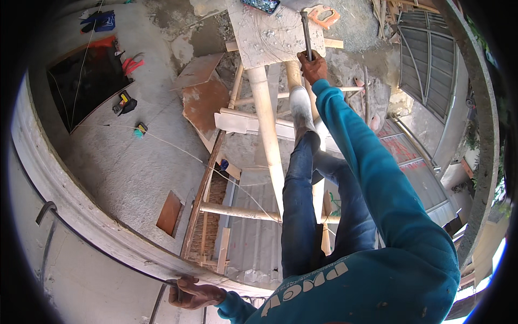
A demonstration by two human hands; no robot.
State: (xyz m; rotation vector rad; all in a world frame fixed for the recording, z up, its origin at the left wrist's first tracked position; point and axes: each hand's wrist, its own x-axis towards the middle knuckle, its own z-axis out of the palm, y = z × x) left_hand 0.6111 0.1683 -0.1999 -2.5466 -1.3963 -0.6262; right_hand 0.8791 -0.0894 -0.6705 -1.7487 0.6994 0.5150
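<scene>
My right hand (pixel 314 68), arm stretched forward, is wrapped round the lower end of a dark metal bar tool (pixel 306 33). The bar stands over the right edge of a dusty board (pixel 278 46) on bamboo poles. Down at the lower left, my left hand (pixel 195 292) has its fingers curled at the end of a thin dark steel rod (pixel 116 249). That rod runs along a curved pale ledge, and a hooked bar end (pixel 46 211) rises beside it farther left. A handsaw with an orange handle (pixel 324 17) lies on the board's far right corner.
Bamboo poles (pixel 264 119) and timber frame the drop below, where one boot (pixel 302 108) rests against a pole. A glossy dark item (pixel 260 5) lies on the board. Left below, a yellow-black tool (pixel 125 102) sits by a dark opening (pixel 89 81). Corrugated sheets (pixel 253 243) lie underneath.
</scene>
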